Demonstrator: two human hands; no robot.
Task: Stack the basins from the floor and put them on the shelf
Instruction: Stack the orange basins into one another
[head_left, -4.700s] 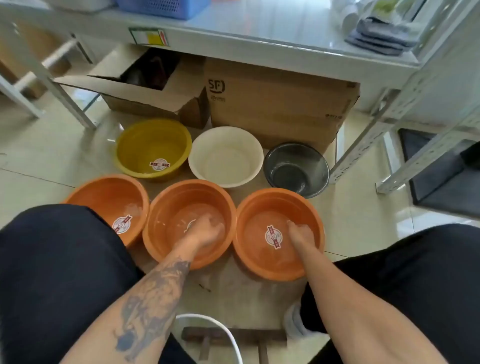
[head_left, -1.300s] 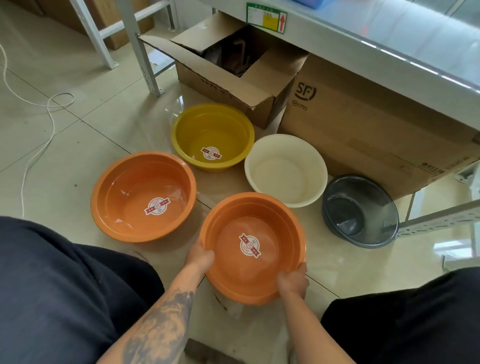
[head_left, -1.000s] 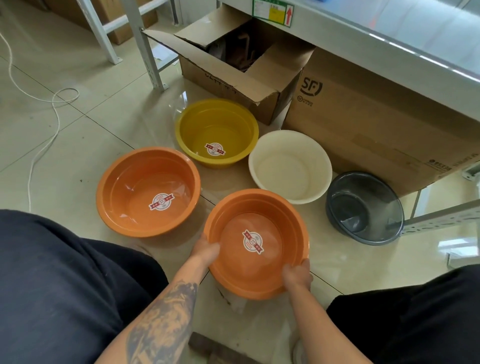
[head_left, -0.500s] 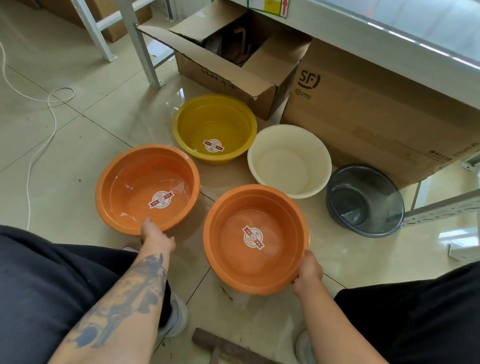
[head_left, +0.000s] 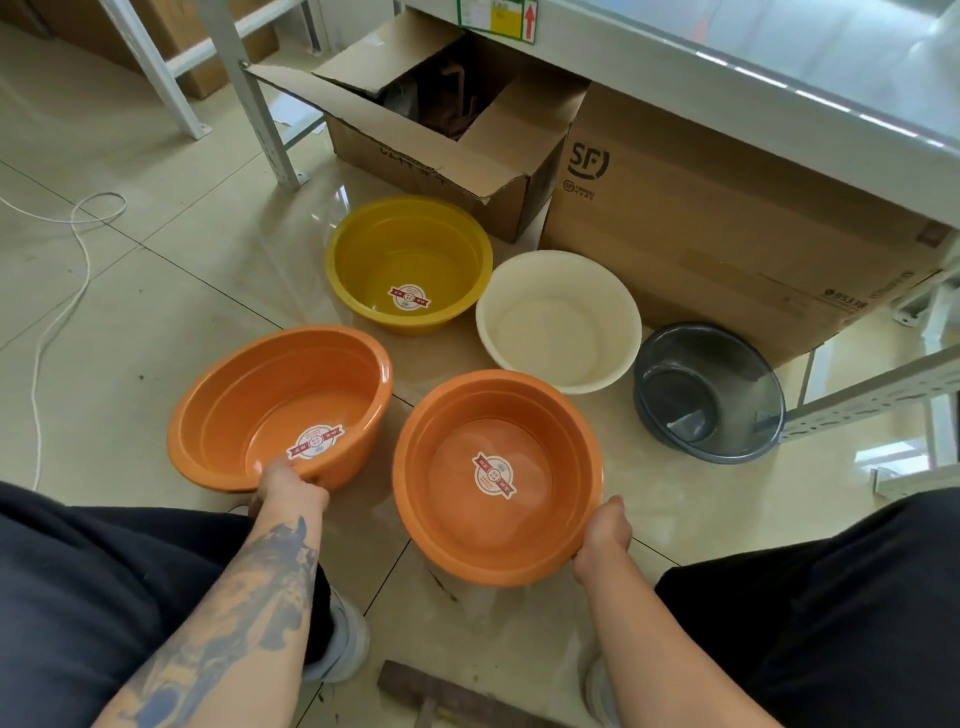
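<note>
Two orange basin units sit in front of me. My left hand (head_left: 285, 488) grips the near rim of the left orange basin (head_left: 280, 405), which is tipped up toward me. My right hand (head_left: 602, 535) holds the near right rim of the right orange basin (head_left: 498, 473), which looks like two nested ones. Behind them on the floor stand a yellow basin (head_left: 410, 265), a cream basin (head_left: 558, 319) and a dark grey translucent basin (head_left: 709, 392). The grey shelf (head_left: 779, 88) runs across the top right.
Under the shelf stand an open cardboard box (head_left: 441, 119) and a closed SF carton (head_left: 701, 218). A shelf leg (head_left: 249, 98) rises at the left, another rack rail (head_left: 872, 400) at the right. A white cable (head_left: 57, 291) trails on the tiles. My dark-trousered knees frame both sides.
My left hand left the right orange basin, reached to the left orange basin and now grips and tilts its near rim. My right hand slid to the right basin's outer rim.
</note>
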